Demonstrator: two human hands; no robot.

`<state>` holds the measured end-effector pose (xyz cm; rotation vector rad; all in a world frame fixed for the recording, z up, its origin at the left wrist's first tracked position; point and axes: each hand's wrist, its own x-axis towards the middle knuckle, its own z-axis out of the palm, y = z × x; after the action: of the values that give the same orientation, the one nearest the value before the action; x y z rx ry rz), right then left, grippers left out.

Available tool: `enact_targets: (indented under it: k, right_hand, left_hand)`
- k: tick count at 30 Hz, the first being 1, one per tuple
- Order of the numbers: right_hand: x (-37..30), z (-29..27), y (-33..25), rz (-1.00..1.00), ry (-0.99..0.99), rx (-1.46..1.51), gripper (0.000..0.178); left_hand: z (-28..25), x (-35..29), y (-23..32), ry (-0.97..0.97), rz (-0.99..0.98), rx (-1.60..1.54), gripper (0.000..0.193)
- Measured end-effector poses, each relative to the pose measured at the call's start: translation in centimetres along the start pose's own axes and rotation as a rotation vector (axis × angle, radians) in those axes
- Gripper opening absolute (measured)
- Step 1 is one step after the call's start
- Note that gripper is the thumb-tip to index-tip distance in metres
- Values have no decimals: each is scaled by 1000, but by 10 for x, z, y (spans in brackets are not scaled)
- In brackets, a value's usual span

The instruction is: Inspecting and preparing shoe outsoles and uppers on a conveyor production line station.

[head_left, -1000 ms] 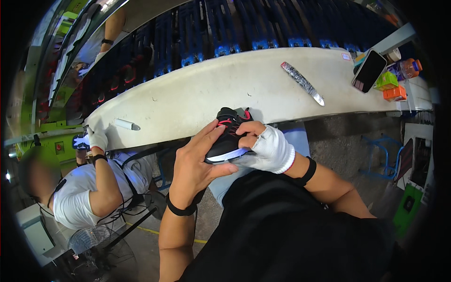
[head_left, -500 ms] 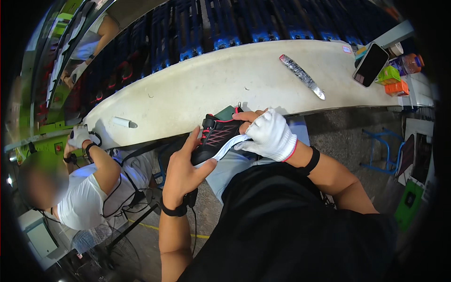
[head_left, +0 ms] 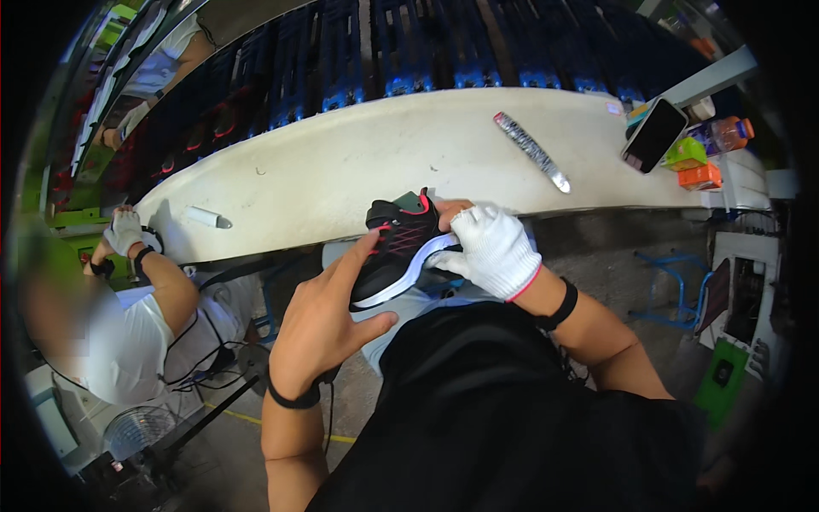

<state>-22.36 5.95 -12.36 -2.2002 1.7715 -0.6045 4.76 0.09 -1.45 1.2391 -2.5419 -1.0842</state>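
Observation:
A black sneaker (head_left: 394,260) with pink-red lacing and a white sole is held up at the near edge of the table, its toe toward me and to the left. My right hand (head_left: 496,250), in a white glove with bare fingertips showing, grips its heel end, thumb against the sole side. A dark green piece (head_left: 409,202) shows in the shoe's opening. Bare and spread, my left hand (head_left: 317,317) is beside the toe; its index finger reaches over the upper, and the thumb stands apart from the sole.
On the pale table (head_left: 341,162) lie a patterned knife-like tool (head_left: 531,152) and a small white tube (head_left: 207,218). A phone (head_left: 655,135), small cartons (head_left: 685,155) and a bottle (head_left: 732,134) stand at the right end. Blue-lit rollers (head_left: 409,51) run behind. A co-worker (head_left: 141,341) sits at left.
My left thumb has come away from the shoe's toe and that hand has opened. The shoe is tilted so more white sole shows. The whole view has shifted slightly.

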Motion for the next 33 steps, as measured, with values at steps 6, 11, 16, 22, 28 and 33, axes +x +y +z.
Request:
enact_targets:
  k: [6, 11, 16, 22, 28, 33]
  right_hand:
    - [4, -63, -14, -306, 194, 412, 96]
    - [1, -60, -10, -252, 264, 435, 78]
    - [2, -52, -9, -157, 341, 499, 71]
    - [8, -50, -16, -154, 332, 437, 74]
    - [16, -64, -1, -339, 174, 374, 64]
    - [15, -63, -3, -434, 167, 327, 58]
  left_hand:
    - [67, 44, -6, 531, 471, -232, 64]
    - [128, 65, -15, 709, 559, -309, 62]
    - [140, 66, -8, 814, 537, -372, 54]
    - [136, 56, -9, 711, 488, -489, 43]
    - [110, 64, -26, 606, 655, -473, 43]
    - [89, 67, -33, 368, 570, -313, 50]
